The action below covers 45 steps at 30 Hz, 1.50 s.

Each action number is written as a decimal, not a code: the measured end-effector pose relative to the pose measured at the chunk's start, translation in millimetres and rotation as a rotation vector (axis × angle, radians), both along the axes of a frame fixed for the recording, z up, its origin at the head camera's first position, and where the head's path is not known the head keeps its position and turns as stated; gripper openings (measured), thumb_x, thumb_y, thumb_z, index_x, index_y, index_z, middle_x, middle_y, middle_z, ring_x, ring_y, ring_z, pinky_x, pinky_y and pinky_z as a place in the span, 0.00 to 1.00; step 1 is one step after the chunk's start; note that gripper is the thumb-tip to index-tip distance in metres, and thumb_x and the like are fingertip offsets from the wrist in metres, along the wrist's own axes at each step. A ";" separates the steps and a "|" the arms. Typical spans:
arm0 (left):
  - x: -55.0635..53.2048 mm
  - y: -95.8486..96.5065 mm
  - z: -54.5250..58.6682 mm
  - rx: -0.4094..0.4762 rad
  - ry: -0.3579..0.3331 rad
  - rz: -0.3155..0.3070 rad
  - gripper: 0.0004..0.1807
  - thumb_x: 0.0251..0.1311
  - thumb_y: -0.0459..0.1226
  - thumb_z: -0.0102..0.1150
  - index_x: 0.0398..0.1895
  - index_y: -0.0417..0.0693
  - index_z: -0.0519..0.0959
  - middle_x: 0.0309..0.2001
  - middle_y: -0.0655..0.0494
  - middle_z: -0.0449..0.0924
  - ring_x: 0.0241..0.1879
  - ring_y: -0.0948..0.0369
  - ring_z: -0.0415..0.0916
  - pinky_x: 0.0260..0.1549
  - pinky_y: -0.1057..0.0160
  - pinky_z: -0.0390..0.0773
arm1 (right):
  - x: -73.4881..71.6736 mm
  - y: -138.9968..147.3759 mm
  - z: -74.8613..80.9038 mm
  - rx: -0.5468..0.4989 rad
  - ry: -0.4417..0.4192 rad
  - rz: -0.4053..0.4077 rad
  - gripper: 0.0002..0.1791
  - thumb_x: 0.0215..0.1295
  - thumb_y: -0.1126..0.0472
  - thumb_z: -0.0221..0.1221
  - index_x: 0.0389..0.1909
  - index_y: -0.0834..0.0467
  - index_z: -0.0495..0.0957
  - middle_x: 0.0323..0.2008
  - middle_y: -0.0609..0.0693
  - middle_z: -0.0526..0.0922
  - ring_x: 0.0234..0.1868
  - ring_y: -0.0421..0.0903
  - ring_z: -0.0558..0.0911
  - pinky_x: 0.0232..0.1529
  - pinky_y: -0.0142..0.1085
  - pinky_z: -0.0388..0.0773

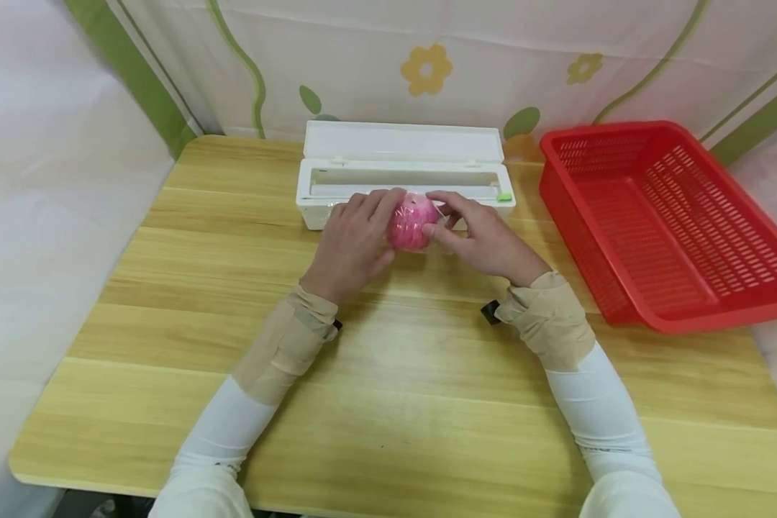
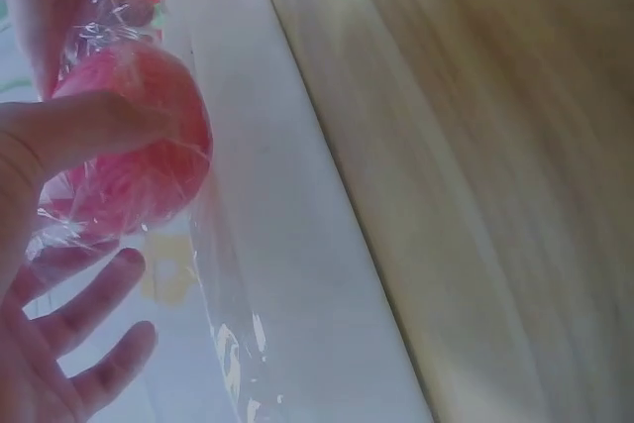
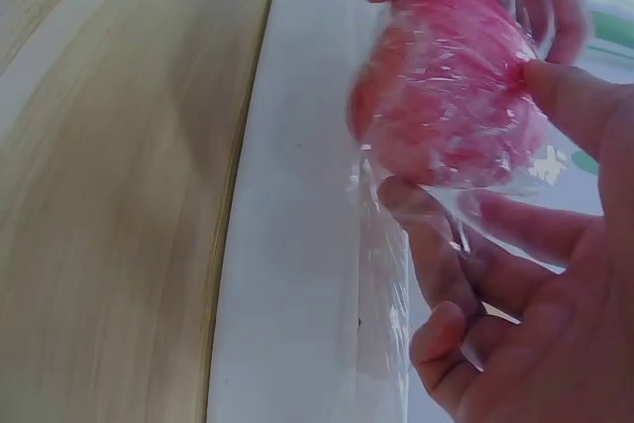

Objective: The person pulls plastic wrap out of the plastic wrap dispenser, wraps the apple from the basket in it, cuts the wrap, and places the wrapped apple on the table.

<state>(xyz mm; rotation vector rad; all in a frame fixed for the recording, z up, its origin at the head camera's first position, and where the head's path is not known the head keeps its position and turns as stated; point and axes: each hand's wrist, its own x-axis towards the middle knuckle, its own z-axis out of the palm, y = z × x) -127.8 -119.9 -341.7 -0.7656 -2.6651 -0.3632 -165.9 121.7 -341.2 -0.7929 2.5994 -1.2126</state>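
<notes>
A round pink-red apple (image 1: pixel 409 226), wrapped in clear cling film, is between both hands in front of a white cling film dispenser (image 1: pixel 312 214). My left hand (image 1: pixel 356 248) holds its left side, with the thumb (image 2: pixel 119 124) across the wrapped surface. From the right, my right hand (image 1: pixel 492 241) pinches at the film, its thumb (image 3: pixel 560 91) pressing into the apple (image 3: pixel 446 86). Wrinkled film bunches around the fruit. More loose film (image 3: pixel 381 255) clings along the front of the dispenser. The dispenser's lid (image 1: pixel 401 142) is raised, and a green slider (image 1: pixel 504 197) sits at its right end.
A red plastic basket (image 1: pixel 596 244) with slotted walls stands at the right of the wooden table (image 1: pixel 188 302), reaching past its right edge. Behind the table hangs a pale curtain (image 1: pixel 362 50) with flower prints, close to the dispenser.
</notes>
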 end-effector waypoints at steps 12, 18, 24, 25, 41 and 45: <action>-10.5 -8.3 22.4 0.007 -0.060 0.038 0.41 0.56 0.52 0.78 0.71 0.48 0.74 0.63 0.46 0.84 0.61 0.46 0.77 0.57 0.41 0.80 | 8.1 -10.9 2.4 0.050 0.393 0.002 0.54 0.55 0.52 0.81 0.80 0.49 0.62 0.76 0.54 0.67 0.74 0.54 0.71 0.69 0.60 0.75; -11.7 -9.3 30.1 0.013 -0.118 0.040 0.42 0.56 0.53 0.77 0.72 0.49 0.74 0.66 0.46 0.82 0.63 0.45 0.77 0.58 0.41 0.81 | 7.1 -17.9 0.9 0.104 0.488 -0.034 0.48 0.55 0.54 0.80 0.76 0.52 0.68 0.74 0.55 0.71 0.72 0.53 0.74 0.63 0.57 0.77; -13.8 -9.9 29.6 0.023 -0.144 0.021 0.44 0.57 0.51 0.76 0.75 0.48 0.70 0.68 0.46 0.79 0.64 0.46 0.76 0.58 0.42 0.81 | 4.6 -20.3 1.8 0.050 0.469 -0.046 0.47 0.56 0.61 0.79 0.76 0.57 0.68 0.71 0.56 0.75 0.69 0.54 0.77 0.70 0.55 0.77; -14.1 -9.7 29.0 0.023 -0.149 0.018 0.45 0.57 0.51 0.77 0.76 0.48 0.69 0.68 0.46 0.79 0.64 0.46 0.76 0.59 0.41 0.81 | 4.4 -19.9 1.8 0.043 0.462 -0.043 0.47 0.56 0.62 0.79 0.76 0.57 0.68 0.71 0.56 0.75 0.68 0.53 0.77 0.70 0.53 0.78; -23.6 -9.2 42.5 0.090 -0.075 -0.100 0.39 0.56 0.44 0.79 0.69 0.40 0.75 0.65 0.45 0.79 0.65 0.47 0.72 0.71 0.52 0.76 | -5.5 -15.7 30.0 0.074 0.461 0.033 0.44 0.55 0.58 0.80 0.71 0.62 0.71 0.62 0.58 0.81 0.54 0.52 0.83 0.61 0.52 0.83; -30.8 -9.7 54.2 0.094 -0.137 -0.127 0.41 0.56 0.45 0.80 0.70 0.38 0.74 0.63 0.44 0.80 0.63 0.48 0.76 0.69 0.52 0.78 | -12.0 -13.2 39.0 0.069 0.457 0.061 0.41 0.55 0.57 0.80 0.68 0.63 0.75 0.60 0.58 0.83 0.53 0.51 0.83 0.58 0.49 0.85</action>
